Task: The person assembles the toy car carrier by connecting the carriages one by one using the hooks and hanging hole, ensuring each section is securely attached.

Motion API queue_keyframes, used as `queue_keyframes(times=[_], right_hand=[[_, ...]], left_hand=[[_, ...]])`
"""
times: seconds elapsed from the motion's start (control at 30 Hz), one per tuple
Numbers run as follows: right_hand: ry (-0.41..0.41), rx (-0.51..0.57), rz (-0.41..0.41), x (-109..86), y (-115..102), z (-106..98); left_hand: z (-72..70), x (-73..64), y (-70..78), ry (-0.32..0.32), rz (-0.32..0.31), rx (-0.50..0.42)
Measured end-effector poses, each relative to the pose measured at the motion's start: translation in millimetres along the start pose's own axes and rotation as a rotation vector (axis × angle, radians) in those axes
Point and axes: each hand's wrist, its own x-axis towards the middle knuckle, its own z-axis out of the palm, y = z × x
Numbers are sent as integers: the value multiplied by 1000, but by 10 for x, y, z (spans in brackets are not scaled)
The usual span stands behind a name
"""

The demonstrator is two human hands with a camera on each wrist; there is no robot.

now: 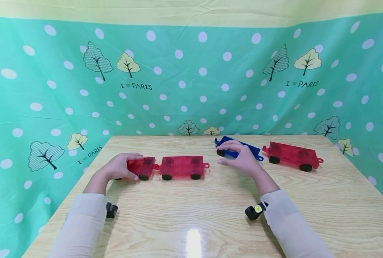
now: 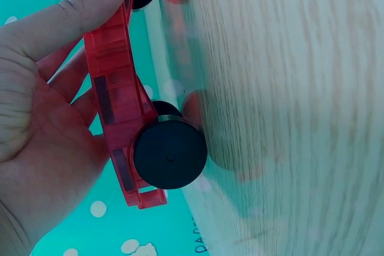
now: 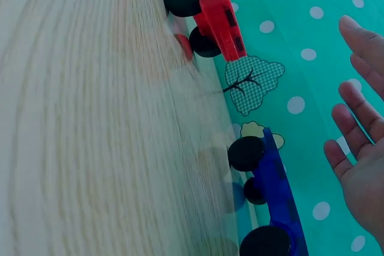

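My left hand (image 1: 121,167) grips a red translucent toy train car (image 1: 147,166) at the left, thumb on its near side and fingers behind. The left wrist view shows the thumb against the red side wall, above a black wheel (image 2: 170,155). A second red car (image 1: 182,166) stands end to end with it, their hooks meeting; whether they are linked I cannot tell. My right hand (image 1: 241,157) is in front of a blue toy train car (image 1: 231,142) and partly hides it. In the right wrist view the fingers are spread and hold nothing, apart from the blue car (image 3: 277,190).
Right of the blue car, a third red car (image 1: 291,154) stands angled on the wooden table (image 1: 178,211). A green dotted cloth (image 1: 191,79) hangs behind and at both sides. Each wrist carries a small black camera (image 1: 112,210).
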Motion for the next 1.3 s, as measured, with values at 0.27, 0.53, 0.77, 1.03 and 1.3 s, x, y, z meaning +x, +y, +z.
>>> queue_keyframes(times=[0.27,0.53,0.77,1.03,1.3], right_hand=[[-12,-42,38,-1,20,-90],[-59,-56,74,57,74,-229],[-64,-39,29,135,130,-345],[-69,-90,49,216,188,-442],[-109,-113,90,298,278,-508]], left_hand=[[6,-4,-2,4,-1,-14],[5,-8,-9,-4,4,-9],[10,5,-31,0,-16,-12],[12,18,-42,-5,-24,-23],[2,20,-44,-9,-40,-21]])
